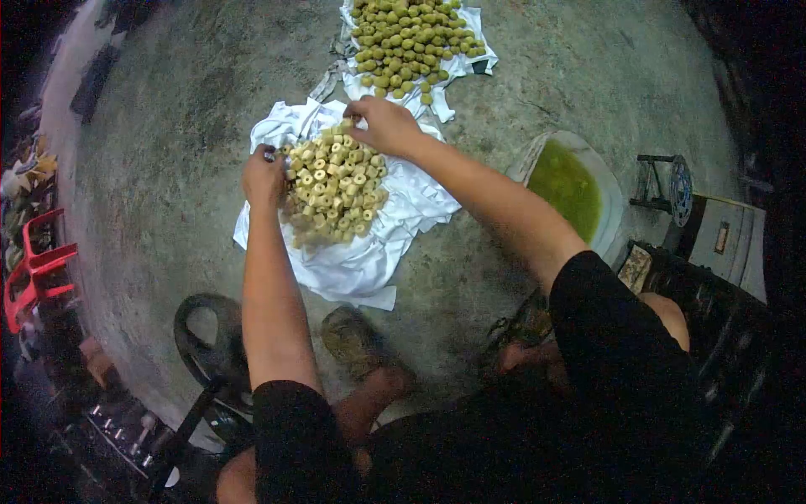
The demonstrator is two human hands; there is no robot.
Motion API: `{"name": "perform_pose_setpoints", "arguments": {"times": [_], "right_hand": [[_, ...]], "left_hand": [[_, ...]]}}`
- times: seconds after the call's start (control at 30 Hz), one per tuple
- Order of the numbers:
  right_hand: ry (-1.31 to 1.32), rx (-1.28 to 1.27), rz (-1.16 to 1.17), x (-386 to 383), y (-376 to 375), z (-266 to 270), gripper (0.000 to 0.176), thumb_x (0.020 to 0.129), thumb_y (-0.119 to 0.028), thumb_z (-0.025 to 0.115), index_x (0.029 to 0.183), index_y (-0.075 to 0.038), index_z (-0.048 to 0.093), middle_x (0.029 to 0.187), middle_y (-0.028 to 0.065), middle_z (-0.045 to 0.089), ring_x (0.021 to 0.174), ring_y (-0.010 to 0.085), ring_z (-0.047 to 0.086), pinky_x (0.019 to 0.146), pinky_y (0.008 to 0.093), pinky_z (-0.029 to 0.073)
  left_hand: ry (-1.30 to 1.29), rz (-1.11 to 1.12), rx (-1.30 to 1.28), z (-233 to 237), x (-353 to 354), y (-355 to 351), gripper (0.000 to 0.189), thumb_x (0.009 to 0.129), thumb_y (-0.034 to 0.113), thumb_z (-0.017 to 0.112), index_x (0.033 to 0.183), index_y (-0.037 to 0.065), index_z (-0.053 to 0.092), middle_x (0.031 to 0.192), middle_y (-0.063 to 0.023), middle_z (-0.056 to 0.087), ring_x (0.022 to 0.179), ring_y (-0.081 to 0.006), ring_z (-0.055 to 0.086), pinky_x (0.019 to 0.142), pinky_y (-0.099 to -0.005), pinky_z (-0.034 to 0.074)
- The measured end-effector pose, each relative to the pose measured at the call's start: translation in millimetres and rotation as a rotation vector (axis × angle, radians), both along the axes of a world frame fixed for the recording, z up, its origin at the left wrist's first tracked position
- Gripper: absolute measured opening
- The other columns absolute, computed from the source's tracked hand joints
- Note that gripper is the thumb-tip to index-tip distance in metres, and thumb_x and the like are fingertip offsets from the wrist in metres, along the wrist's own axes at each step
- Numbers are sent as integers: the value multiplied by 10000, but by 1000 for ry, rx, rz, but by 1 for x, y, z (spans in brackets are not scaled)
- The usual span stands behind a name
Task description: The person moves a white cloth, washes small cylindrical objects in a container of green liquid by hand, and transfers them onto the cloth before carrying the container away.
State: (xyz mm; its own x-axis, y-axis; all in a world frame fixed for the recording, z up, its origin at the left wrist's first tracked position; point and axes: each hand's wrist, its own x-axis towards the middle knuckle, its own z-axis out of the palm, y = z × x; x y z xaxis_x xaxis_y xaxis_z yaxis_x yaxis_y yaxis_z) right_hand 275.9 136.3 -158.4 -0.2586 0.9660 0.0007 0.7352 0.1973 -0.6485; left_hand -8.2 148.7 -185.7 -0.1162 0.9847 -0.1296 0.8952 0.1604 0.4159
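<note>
A heap of small pale-yellow cylindrical pieces with holes through them (340, 181) lies on a crumpled white cloth (361, 269) on the floor. My left hand (263, 178) is at the heap's left edge with its fingers curled; what they hold, if anything, is hidden. At the heap's top right edge is my right hand (384, 126), its thumb and fingers bent toward each other around the edge pieces. Whatever sits between those fingertips is too small and blurred to make out.
Rounder greenish-yellow pieces (411, 42) are piled on another white cloth (447, 99) farther ahead. On the right stand a pale container of yellow-green liquid (564, 189) and a reel-like metal object (678, 191). A red plastic frame (35, 269) is at far left, a black ring-shaped part (186, 340) nearer me.
</note>
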Motion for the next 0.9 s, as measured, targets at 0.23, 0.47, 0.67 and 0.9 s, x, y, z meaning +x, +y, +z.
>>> {"name": "perform_pose_setpoints", "arguments": {"times": [0.23, 0.47, 0.67, 0.9], "right_hand": [[-32, -166, 301, -6, -36, 32, 266, 851, -304, 664, 1061, -144, 695, 934, 140, 709, 862, 344, 672, 773, 447, 526], [208, -105, 58, 38, -11, 26, 328, 857, -362, 622, 1104, -161, 701, 1046, 124, 719, 942, 325, 685, 834, 437, 537], [84, 1, -35, 95, 35, 58, 305, 894, -338, 641, 1088, -110, 701, 1011, 119, 726, 899, 258, 701, 784, 387, 538], [-418, 36, 372, 216, -30, 132, 217, 913, -261, 602, 1001, -66, 643, 886, 154, 674, 857, 364, 654, 749, 475, 506]], "left_hand": [[19, 3, 11, -7, -2, -6, 308, 790, 253, 682, 1057, 101, 701, 965, -183, 706, 880, -356, 682, 758, -446, 523], [52, -32, 126, 5, 6, -11, 284, 794, 278, 693, 975, 61, 669, 934, -165, 685, 884, -362, 653, 760, -469, 498], [-18, -3, 335, 10, 3, -18, 297, 787, 283, 715, 935, 35, 649, 879, -160, 680, 827, -358, 651, 732, -458, 494], [-208, -32, 21, 7, 10, -17, 281, 808, 184, 670, 1062, 65, 654, 848, -139, 688, 743, -246, 664, 671, -372, 502]]}}
